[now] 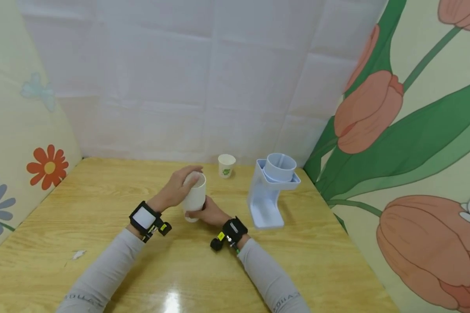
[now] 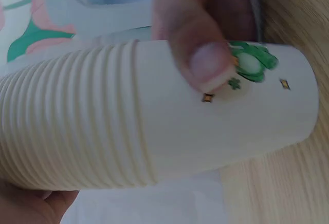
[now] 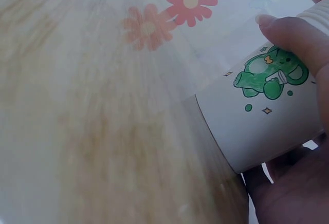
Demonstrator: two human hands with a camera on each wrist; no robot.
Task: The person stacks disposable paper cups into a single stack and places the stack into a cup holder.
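Note:
A stack of white paper cups [image 1: 193, 199] stands between both hands, near upright just above or on the table. My left hand [image 1: 174, 188] holds it round the top rims, thumb on the near side and fingers behind. Lower down, my right hand [image 1: 212, 211] grips the bottom cup. Many nested rims [image 2: 77, 116] line the stack in the left wrist view, with the right thumb [image 2: 208, 67] pressed on the smooth wall. A green cartoon animal print [image 3: 272, 75] shows on that wall in the right wrist view. The left fingers are partly hidden behind the cups.
A single paper cup [image 1: 226, 166] with a green print stands at the back of the wooden table [image 1: 172, 261]. To the right is a light blue stand [image 1: 265, 208] with a round open holder [image 1: 280, 168] on top. A small white scrap [image 1: 78, 254] lies at the left.

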